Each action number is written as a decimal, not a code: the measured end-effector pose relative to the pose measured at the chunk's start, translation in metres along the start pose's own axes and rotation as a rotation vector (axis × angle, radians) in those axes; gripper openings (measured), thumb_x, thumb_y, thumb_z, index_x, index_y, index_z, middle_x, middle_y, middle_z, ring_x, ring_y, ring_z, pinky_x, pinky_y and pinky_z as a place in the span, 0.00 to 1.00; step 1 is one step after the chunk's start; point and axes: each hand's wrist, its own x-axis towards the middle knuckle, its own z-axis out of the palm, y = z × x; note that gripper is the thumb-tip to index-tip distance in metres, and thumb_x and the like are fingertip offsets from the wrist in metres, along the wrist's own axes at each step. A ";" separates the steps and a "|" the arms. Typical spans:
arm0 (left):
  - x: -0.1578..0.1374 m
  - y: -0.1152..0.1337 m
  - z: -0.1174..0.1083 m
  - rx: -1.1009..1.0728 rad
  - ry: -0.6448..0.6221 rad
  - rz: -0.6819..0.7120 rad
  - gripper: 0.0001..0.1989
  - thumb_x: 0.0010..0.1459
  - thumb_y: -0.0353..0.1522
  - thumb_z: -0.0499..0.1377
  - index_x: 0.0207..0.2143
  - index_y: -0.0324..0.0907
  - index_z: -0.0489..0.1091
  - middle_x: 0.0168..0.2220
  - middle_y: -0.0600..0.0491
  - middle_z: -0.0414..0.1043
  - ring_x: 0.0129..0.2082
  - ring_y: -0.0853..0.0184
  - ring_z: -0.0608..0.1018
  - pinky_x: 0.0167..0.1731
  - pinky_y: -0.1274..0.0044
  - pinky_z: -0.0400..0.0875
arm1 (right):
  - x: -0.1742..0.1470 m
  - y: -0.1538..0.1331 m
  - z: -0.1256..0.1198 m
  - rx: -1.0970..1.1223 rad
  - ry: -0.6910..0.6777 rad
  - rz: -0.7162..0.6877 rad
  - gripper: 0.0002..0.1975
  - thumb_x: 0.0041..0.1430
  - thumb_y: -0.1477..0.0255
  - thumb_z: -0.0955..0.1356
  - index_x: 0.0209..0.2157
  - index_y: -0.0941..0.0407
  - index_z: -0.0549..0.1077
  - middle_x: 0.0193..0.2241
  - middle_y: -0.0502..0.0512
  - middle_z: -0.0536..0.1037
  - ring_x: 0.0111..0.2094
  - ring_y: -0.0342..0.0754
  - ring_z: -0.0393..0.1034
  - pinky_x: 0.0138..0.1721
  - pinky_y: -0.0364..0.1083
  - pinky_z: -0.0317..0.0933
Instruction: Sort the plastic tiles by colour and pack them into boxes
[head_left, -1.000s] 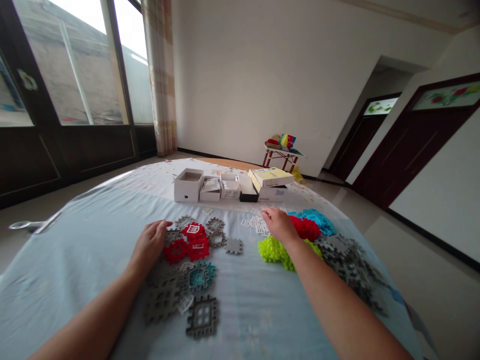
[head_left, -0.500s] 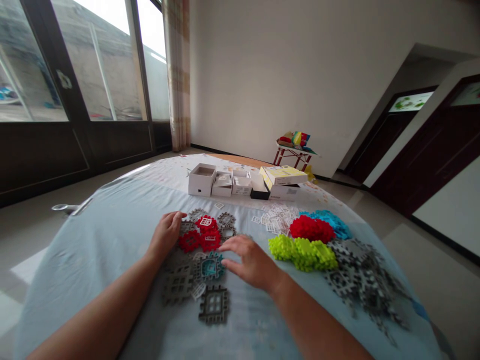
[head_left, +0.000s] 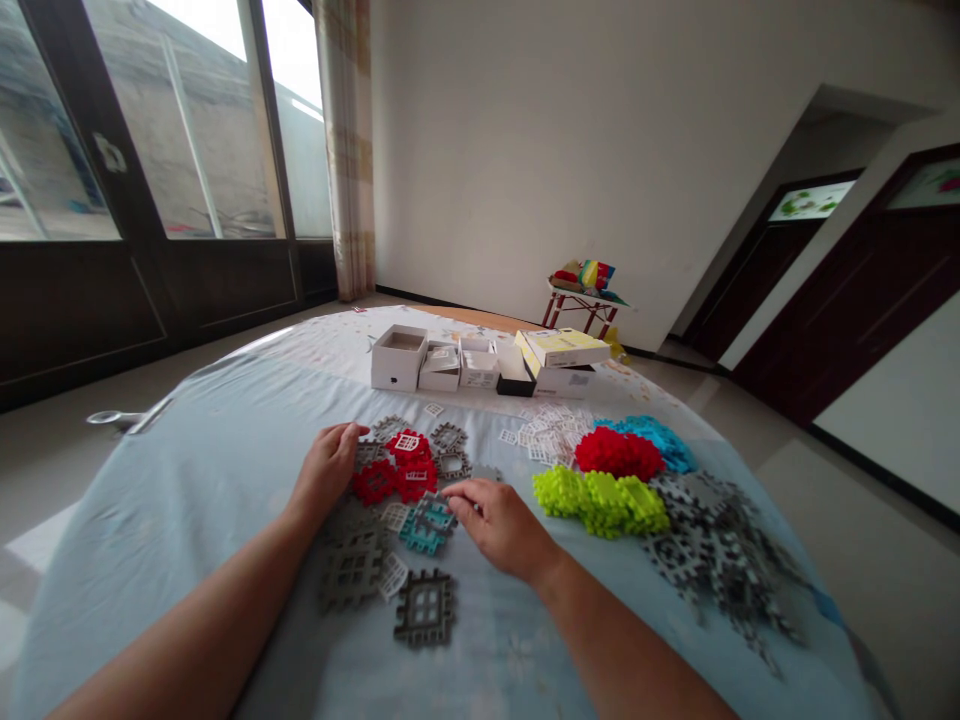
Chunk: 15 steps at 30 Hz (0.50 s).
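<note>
My right hand [head_left: 495, 520] is closed in a pinch on the edge of a grey notched building tile [head_left: 435, 508], which is tilted over a teal tile [head_left: 421, 535]. My left hand [head_left: 328, 468] rests on the cloth, fingers stretched forward and holding nothing visible, beside a grey tile [head_left: 369, 452]. Between the hands lie red tiles [head_left: 375, 482], one topped by a white window piece [head_left: 407, 441]. Nearer me are a dark grey tile with a window in it [head_left: 424, 607], a larger grey tile [head_left: 352, 565] and a loose white window piece [head_left: 393, 577].
On the right are piles of lime green tiles [head_left: 600, 502], red tiles [head_left: 619, 453], blue tiles [head_left: 660, 440], grey tiles [head_left: 727, 550] and white window pieces [head_left: 553, 432]. Several open boxes, including a white box [head_left: 397, 362], stand across the back of the round table.
My right hand has closed on the grey tile and tilted it up, uncovering more of the teal tile. My left hand has stayed in place. The view has shifted slightly.
</note>
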 end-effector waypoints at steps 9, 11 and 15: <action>0.001 0.011 -0.006 0.064 -0.078 -0.025 0.24 0.53 0.42 0.43 0.36 0.38 0.73 0.42 0.44 0.72 0.49 0.58 0.70 0.52 0.69 0.60 | -0.002 0.018 0.011 -0.220 0.010 0.096 0.22 0.53 0.61 0.68 0.47 0.58 0.70 0.40 0.59 0.74 0.42 0.51 0.67 0.45 0.48 0.61; 0.004 0.008 -0.006 0.075 -0.101 -0.030 0.23 0.53 0.41 0.44 0.37 0.37 0.73 0.43 0.44 0.72 0.50 0.57 0.69 0.53 0.68 0.59 | 0.000 0.018 0.015 -0.273 -0.016 0.057 0.27 0.48 0.56 0.70 0.47 0.58 0.70 0.41 0.60 0.74 0.44 0.53 0.65 0.47 0.49 0.59; 0.012 -0.006 -0.002 0.113 -0.093 -0.021 0.22 0.53 0.42 0.44 0.36 0.41 0.73 0.43 0.46 0.72 0.48 0.56 0.70 0.51 0.65 0.62 | 0.004 0.020 0.019 -0.338 -0.057 0.051 0.27 0.45 0.57 0.71 0.46 0.56 0.70 0.41 0.58 0.74 0.43 0.54 0.65 0.46 0.50 0.58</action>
